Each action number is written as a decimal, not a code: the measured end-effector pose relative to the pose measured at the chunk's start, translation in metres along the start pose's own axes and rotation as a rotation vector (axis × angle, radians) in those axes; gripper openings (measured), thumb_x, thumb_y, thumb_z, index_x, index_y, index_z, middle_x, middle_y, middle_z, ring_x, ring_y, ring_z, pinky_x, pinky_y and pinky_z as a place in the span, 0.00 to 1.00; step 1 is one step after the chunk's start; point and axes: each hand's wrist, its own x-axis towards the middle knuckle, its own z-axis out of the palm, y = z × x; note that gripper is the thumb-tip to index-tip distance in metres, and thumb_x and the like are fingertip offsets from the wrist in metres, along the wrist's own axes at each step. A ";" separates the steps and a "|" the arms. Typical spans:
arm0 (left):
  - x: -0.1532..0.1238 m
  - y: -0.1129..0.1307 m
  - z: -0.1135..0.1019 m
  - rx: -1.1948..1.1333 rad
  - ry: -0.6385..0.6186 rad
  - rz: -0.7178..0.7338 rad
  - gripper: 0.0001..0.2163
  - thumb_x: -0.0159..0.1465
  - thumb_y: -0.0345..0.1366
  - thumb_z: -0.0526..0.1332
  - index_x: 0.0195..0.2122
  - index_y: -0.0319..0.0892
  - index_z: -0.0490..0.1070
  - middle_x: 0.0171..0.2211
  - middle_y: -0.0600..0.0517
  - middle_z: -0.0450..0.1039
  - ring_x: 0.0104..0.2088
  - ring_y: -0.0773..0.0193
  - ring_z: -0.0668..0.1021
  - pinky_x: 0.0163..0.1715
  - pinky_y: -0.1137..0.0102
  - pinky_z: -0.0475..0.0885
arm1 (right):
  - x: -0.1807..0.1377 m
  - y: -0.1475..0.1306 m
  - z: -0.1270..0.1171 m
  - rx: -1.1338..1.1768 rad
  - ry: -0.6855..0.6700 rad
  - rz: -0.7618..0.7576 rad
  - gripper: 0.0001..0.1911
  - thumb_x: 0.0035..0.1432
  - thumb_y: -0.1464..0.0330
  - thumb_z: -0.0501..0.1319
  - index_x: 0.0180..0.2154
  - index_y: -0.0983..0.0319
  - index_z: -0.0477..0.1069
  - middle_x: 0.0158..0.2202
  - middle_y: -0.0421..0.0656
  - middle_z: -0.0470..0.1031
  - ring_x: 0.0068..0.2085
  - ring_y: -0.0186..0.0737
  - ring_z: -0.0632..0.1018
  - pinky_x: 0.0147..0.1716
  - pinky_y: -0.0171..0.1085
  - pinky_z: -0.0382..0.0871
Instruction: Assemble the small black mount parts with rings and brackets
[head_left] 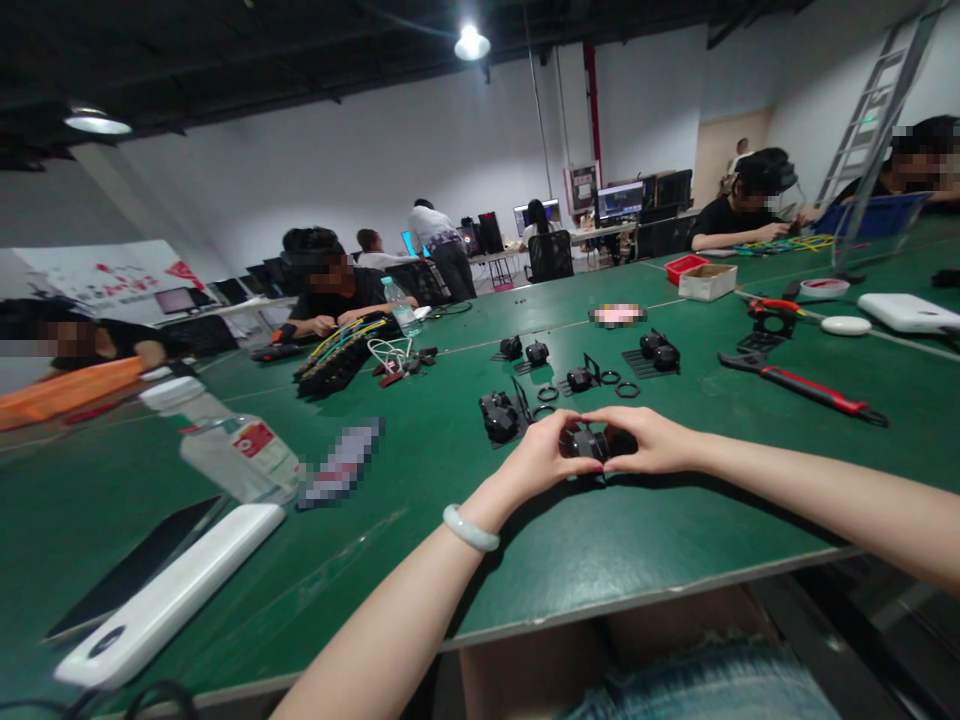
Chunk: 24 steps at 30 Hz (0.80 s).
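Observation:
My left hand point(541, 455) and my right hand point(651, 440) meet over the green table point(600, 540), fingers wrapped round a small black round part point(586, 442) held between them. A pale bangle point(470, 528) circles my left wrist. Just beyond the hands lie several similar black parts point(500, 415) on small black plates, with loose black rings point(547, 393) among them.
A clear water bottle point(225, 440), a white power bank point(169, 600) and a dark phone point(131, 570) lie at left. Red-handled tools point(806, 385) and white devices point(907, 312) lie at right. Other people sit working at the far side, with cable bundles point(337, 355).

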 end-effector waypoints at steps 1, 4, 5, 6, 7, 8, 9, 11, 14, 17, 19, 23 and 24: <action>0.000 0.000 0.000 0.002 0.006 -0.001 0.26 0.45 0.42 0.64 0.44 0.40 0.60 0.39 0.49 0.68 0.37 0.62 0.72 0.36 0.69 0.67 | 0.000 0.000 0.000 0.002 0.002 -0.002 0.34 0.43 0.61 0.61 0.52 0.61 0.55 0.48 0.49 0.65 0.45 0.43 0.69 0.43 0.41 0.63; -0.001 -0.001 0.002 0.014 0.022 0.002 0.28 0.45 0.43 0.64 0.46 0.40 0.59 0.41 0.48 0.67 0.39 0.61 0.71 0.38 0.68 0.66 | 0.000 0.001 0.001 0.000 0.009 -0.012 0.34 0.43 0.61 0.61 0.52 0.61 0.55 0.48 0.49 0.64 0.46 0.43 0.69 0.43 0.41 0.62; -0.001 -0.001 0.002 0.015 0.022 0.002 0.29 0.45 0.43 0.63 0.47 0.40 0.58 0.42 0.47 0.67 0.40 0.61 0.71 0.39 0.67 0.66 | 0.000 0.001 0.001 -0.003 0.010 -0.014 0.34 0.43 0.61 0.61 0.52 0.61 0.55 0.48 0.49 0.64 0.46 0.43 0.68 0.43 0.41 0.62; -0.001 -0.001 0.002 0.015 0.019 0.001 0.29 0.45 0.44 0.63 0.47 0.40 0.58 0.42 0.47 0.67 0.40 0.60 0.71 0.39 0.67 0.66 | 0.000 0.001 0.001 -0.008 0.009 -0.016 0.34 0.43 0.61 0.61 0.52 0.61 0.55 0.49 0.49 0.64 0.46 0.43 0.68 0.43 0.41 0.62; -0.001 0.000 0.002 0.014 0.016 0.001 0.29 0.45 0.44 0.63 0.48 0.40 0.58 0.42 0.47 0.67 0.40 0.60 0.71 0.39 0.67 0.66 | 0.000 0.002 0.001 -0.013 0.007 -0.016 0.34 0.43 0.61 0.61 0.52 0.61 0.54 0.49 0.49 0.64 0.46 0.43 0.68 0.44 0.41 0.62; -0.002 0.000 0.002 0.013 0.011 0.001 0.29 0.46 0.44 0.63 0.48 0.40 0.58 0.42 0.47 0.67 0.40 0.61 0.71 0.39 0.67 0.66 | 0.000 0.002 0.001 -0.016 0.005 -0.016 0.34 0.43 0.61 0.61 0.53 0.61 0.54 0.49 0.49 0.64 0.46 0.43 0.68 0.44 0.40 0.62; -0.002 0.001 0.002 0.012 0.008 0.003 0.29 0.46 0.44 0.63 0.48 0.40 0.58 0.42 0.47 0.67 0.40 0.61 0.71 0.39 0.68 0.66 | -0.001 0.002 0.001 -0.017 0.003 -0.014 0.34 0.43 0.61 0.61 0.53 0.61 0.54 0.49 0.49 0.64 0.46 0.42 0.68 0.44 0.40 0.62; -0.002 0.003 0.002 0.009 0.005 0.002 0.28 0.46 0.43 0.62 0.48 0.40 0.58 0.42 0.47 0.67 0.40 0.61 0.71 0.40 0.68 0.66 | -0.001 0.003 0.002 -0.017 0.003 -0.011 0.34 0.43 0.62 0.61 0.52 0.61 0.55 0.49 0.48 0.64 0.46 0.42 0.69 0.44 0.40 0.62; -0.002 0.008 0.002 -0.006 0.006 -0.016 0.27 0.46 0.43 0.62 0.47 0.39 0.59 0.42 0.47 0.67 0.40 0.60 0.72 0.40 0.67 0.66 | -0.001 0.004 0.002 -0.017 0.010 -0.007 0.34 0.42 0.63 0.61 0.52 0.61 0.55 0.48 0.48 0.65 0.45 0.42 0.69 0.43 0.39 0.62; -0.002 0.011 0.002 -0.028 0.011 -0.035 0.28 0.46 0.43 0.62 0.47 0.39 0.59 0.43 0.47 0.67 0.40 0.59 0.71 0.41 0.66 0.66 | -0.001 0.003 0.003 -0.022 0.022 -0.006 0.34 0.42 0.63 0.61 0.52 0.61 0.56 0.48 0.47 0.66 0.44 0.42 0.70 0.42 0.39 0.63; -0.002 0.012 0.003 -0.034 0.019 -0.041 0.29 0.45 0.44 0.63 0.48 0.40 0.59 0.43 0.46 0.67 0.41 0.58 0.71 0.41 0.65 0.66 | 0.000 0.001 0.004 -0.032 0.030 -0.003 0.33 0.42 0.62 0.61 0.52 0.61 0.56 0.47 0.47 0.66 0.43 0.42 0.71 0.42 0.39 0.63; -0.002 0.011 0.004 -0.044 0.033 -0.059 0.32 0.45 0.44 0.63 0.50 0.40 0.57 0.45 0.46 0.66 0.43 0.57 0.70 0.44 0.63 0.65 | 0.001 -0.002 0.004 -0.041 0.025 -0.007 0.32 0.43 0.62 0.60 0.52 0.60 0.56 0.47 0.46 0.66 0.43 0.42 0.71 0.42 0.38 0.63; -0.002 0.011 0.004 -0.050 0.033 -0.063 0.32 0.44 0.44 0.63 0.50 0.40 0.57 0.44 0.46 0.66 0.43 0.57 0.70 0.43 0.63 0.65 | 0.001 -0.002 0.004 -0.042 0.023 -0.009 0.33 0.43 0.63 0.60 0.52 0.60 0.56 0.47 0.46 0.66 0.43 0.42 0.71 0.42 0.38 0.63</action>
